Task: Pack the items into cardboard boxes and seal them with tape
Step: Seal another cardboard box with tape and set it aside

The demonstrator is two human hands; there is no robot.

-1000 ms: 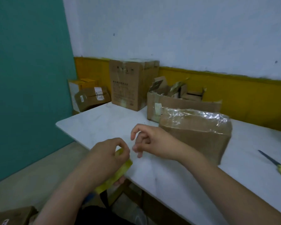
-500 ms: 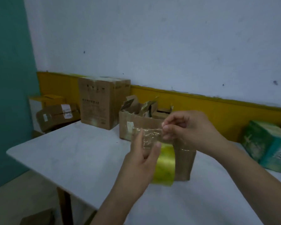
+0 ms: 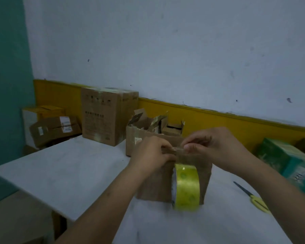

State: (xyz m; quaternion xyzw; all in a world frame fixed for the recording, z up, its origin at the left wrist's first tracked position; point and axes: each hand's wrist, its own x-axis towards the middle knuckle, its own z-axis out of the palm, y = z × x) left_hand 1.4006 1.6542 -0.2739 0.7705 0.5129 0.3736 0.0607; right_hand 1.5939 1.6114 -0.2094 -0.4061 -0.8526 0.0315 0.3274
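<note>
A small brown cardboard box (image 3: 153,184) stands on the white table (image 3: 69,175) in front of me. A yellow-green tape roll (image 3: 187,187) hangs before the box's front face. My left hand (image 3: 151,154) grips the top of the roll. My right hand (image 3: 208,147) pinches the clear loose tape end just above the roll, close to the left fingers. Both hands hover at the box's top edge and hide it.
An open box (image 3: 144,134) of cardboard pieces stands behind the small box, a tall sealed carton (image 3: 104,118) to its left. Yellow-handled scissors (image 3: 253,198) lie at the right, a green box (image 3: 292,164) beyond them. More parcels (image 3: 55,127) sit off the table's far left corner.
Both hands rose from the table's near edge up to the small box. The left hand brought the tape roll in front of the box, and the right hand took the tape end.
</note>
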